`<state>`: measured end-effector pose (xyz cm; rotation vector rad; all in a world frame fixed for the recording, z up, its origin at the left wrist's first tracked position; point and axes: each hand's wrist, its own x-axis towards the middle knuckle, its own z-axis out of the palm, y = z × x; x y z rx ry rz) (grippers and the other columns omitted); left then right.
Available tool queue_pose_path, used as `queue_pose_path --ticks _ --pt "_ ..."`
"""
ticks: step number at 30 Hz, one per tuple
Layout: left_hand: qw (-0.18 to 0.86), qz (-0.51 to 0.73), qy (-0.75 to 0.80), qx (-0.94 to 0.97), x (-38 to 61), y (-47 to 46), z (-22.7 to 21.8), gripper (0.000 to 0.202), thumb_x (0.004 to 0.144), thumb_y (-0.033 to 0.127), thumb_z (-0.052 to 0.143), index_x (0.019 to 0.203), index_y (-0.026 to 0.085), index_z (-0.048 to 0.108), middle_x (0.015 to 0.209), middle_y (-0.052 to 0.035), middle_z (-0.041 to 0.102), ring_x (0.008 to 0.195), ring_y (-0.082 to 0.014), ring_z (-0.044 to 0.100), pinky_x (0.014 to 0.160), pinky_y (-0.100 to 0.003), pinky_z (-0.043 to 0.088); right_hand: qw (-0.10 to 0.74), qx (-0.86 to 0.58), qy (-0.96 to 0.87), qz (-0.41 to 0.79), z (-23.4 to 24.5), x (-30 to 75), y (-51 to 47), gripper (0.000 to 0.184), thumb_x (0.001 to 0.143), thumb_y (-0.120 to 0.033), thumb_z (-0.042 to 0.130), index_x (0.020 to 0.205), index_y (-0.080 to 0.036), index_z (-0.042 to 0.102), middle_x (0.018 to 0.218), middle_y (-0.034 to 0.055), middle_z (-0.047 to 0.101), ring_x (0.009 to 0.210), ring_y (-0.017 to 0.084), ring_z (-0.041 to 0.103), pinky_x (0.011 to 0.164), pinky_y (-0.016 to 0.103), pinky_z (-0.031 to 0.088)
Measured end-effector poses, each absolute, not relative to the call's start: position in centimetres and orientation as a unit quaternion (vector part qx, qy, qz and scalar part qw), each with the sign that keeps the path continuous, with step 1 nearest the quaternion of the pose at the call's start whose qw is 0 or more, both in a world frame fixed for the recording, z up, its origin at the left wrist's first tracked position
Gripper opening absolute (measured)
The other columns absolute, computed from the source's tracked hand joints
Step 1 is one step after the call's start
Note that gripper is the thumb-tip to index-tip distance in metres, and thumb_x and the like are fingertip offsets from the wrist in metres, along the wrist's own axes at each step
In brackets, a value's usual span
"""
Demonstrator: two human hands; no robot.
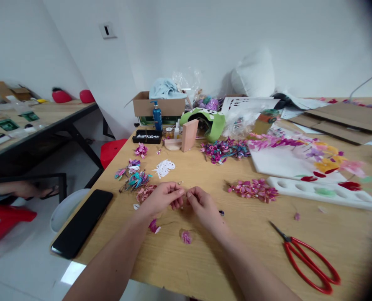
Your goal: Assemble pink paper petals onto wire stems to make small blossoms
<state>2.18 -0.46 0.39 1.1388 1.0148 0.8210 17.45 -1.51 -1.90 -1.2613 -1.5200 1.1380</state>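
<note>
Over the middle of the wooden table (211, 259), my left hand (167, 195) and my right hand (201, 205) meet nearly fingertip to fingertip. Both are closed in a pinch; whatever lies between the fingers is too small to name. Just below them are a magenta flower (154, 226) on a thin stem and a pinkish-purple flower (186, 237). Beside my left wrist rests a bunch of dusty-pink flowers (145, 193), partly covered by the hand. A bunch of pink flowers (255, 190) lies right of my right hand.
Red-handled scissors (311, 261) lie at the right front, a black phone (83, 223) at the left edge. White paper pieces (165, 168), a wooden block (189, 135), a blue pump bottle (157, 117) and a foam tray (298, 187) stand farther back. Another person's foot (44, 191) shows at left.
</note>
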Motion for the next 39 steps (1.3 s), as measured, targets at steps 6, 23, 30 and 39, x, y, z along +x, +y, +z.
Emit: queue_pose_path --ticks 6,23,30,39 --pt "0.684 0.372 0.433 0.454 1.7 -0.3 0.1 0.04 0.062 0.037 0.077 0.086 0.011 0.06 0.066 -0.0033 0.066 0.053 -0.011 0.06 0.053 -0.022 0.042 0.426 -0.493 -0.577 0.493 -2.2 17.5 -1.3 0.022 0.08 -0.039 0.046 0.072 -0.019 0.05 0.064 -0.0004 0.052 0.06 0.015 0.048 0.057 0.027 0.038" --pt "0.598 0.414 0.487 0.484 2.2 0.1 0.0 0.024 0.064 0.021 0.074 0.084 0.01 0.067 0.067 -0.0015 0.065 0.055 -0.0094 0.056 0.055 -0.022 0.045 0.391 -0.507 -0.645 0.416 -1.8 17.0 -2.3 0.015 0.086 -0.03 0.041 0.078 -0.019 0.048 0.064 0.0009 0.057 0.057 0.015 0.051 0.054 0.024 0.036" --pt "0.558 0.397 0.525 0.505 2.6 -0.2 0.5 0.02 0.068 0.01 0.065 0.087 0.011 0.07 0.065 -0.0008 0.065 0.055 -0.0095 0.055 0.056 -0.022 0.046 0.393 -0.52 -0.66 0.373 -1.9 17.5 -2.0 0.016 0.088 -0.028 0.04 0.08 -0.019 0.049 0.066 0.0011 0.057 0.059 0.015 0.053 0.056 0.025 0.037" --pt "0.606 0.449 0.49 0.437 2.0 0.1 -0.1 0.035 0.063 0.026 0.076 0.094 0.011 0.068 0.077 -0.0065 0.068 0.074 -0.0187 0.065 0.049 -0.023 0.052 0.362 -0.516 -0.711 0.312 -2.0 17.0 -2.5 0.014 0.089 -0.023 0.038 0.081 -0.019 0.048 0.071 0.0035 0.06 0.059 0.015 0.054 0.053 0.023 0.035"
